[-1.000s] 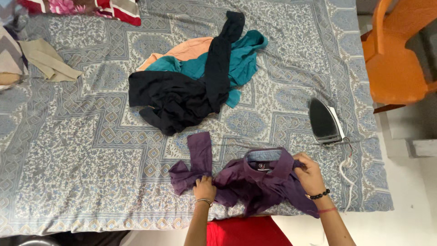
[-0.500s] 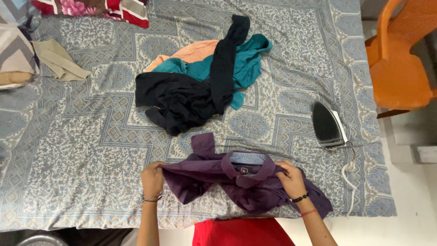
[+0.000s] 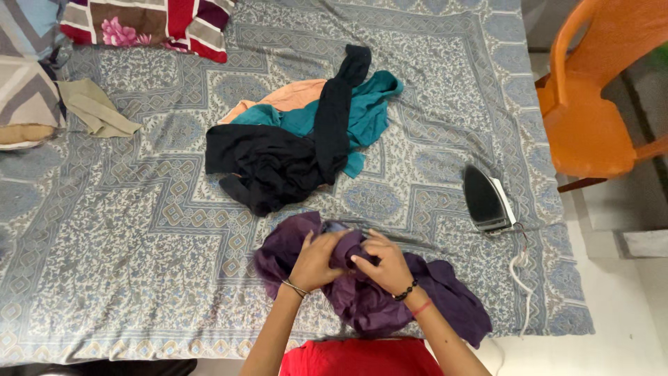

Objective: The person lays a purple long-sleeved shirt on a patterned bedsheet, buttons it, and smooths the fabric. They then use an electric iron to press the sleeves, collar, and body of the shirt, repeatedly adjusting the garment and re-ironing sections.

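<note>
A dark purple shirt [image 3: 369, 299] lies bunched at the near edge of the bed. My left hand [image 3: 315, 260] and my right hand [image 3: 381, 263] are close together at its middle, both gripping the purple cloth near the collar. Part of the shirt trails off to the right toward the bed's edge. A thin bangle is on my left wrist and a beaded band on my right.
A heap of black, teal and peach clothes [image 3: 299, 139] lies mid-bed on the patterned blue-grey bedspread [image 3: 125, 237]. A black iron [image 3: 486, 199] stands at the right with its white cord [image 3: 520, 271]. An orange plastic chair [image 3: 595, 104] stands beside the bed. Pillows [image 3: 146, 21] and a beige cloth [image 3: 97, 108] lie far left.
My hands were spread apart holding the shirt stretched by its shoulders; they have come together at the middle, bunching the shirt up.
</note>
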